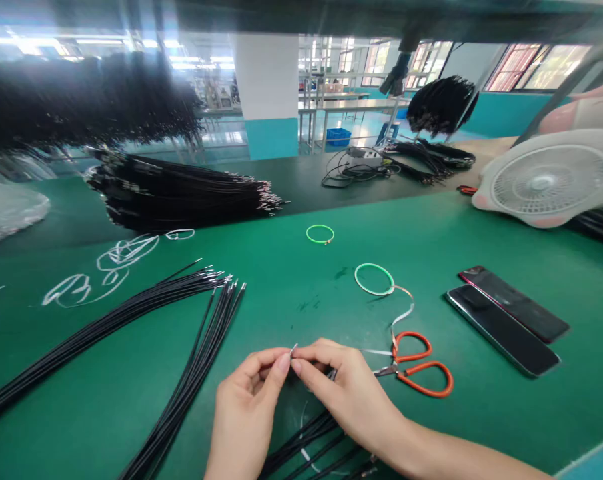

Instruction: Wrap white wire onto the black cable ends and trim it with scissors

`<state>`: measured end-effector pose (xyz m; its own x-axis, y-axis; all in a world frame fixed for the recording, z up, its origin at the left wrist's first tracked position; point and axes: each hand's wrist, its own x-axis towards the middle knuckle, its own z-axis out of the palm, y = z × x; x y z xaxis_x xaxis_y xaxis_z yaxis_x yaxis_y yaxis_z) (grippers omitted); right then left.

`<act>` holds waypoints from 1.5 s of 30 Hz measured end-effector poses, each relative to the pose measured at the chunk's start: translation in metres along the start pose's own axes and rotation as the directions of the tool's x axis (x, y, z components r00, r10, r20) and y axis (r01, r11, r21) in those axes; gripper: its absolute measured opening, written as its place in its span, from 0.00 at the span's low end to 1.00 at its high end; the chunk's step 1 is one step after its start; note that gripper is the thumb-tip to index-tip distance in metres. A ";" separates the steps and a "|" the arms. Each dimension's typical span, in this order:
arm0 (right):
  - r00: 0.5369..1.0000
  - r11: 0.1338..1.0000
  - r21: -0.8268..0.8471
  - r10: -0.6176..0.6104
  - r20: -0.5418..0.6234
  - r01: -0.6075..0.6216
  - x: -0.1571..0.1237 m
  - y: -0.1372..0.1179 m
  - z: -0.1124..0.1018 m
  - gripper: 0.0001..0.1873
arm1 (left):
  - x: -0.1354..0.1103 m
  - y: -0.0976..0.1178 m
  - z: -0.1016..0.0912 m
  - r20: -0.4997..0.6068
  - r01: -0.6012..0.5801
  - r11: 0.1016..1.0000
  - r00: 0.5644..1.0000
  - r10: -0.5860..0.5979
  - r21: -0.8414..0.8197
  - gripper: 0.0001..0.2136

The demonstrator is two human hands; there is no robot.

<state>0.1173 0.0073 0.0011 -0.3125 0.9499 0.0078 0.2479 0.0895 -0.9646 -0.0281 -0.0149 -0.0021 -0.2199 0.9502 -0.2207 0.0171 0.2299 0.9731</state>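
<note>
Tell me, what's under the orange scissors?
The orange-handled scissors lie on the green work mat, which shows through the handle loops. A thin white wire runs up near them. The mat directly beneath the scissors is covered, so nothing there can be seen.

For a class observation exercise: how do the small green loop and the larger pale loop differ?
The small green loop is smaller and brighter than the larger pale loop. The larger pale loop trails a white strand toward the orange-handled scissors; the small green loop has none. Both lie flat on the green mat.
</note>
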 end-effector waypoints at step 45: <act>0.977 0.910 -0.373 -0.210 -0.042 0.180 -0.002 0.005 0.009 0.11 | 0.003 -0.005 -0.010 0.085 0.158 0.971 0.986 -0.145 -0.177 0.13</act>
<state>0.1107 0.0028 -0.0060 -0.3187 0.9216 0.2214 0.5112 0.3638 -0.7787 -0.0381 -0.0154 -0.0066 -0.1361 0.9213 -0.3643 -0.1905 0.3365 0.9222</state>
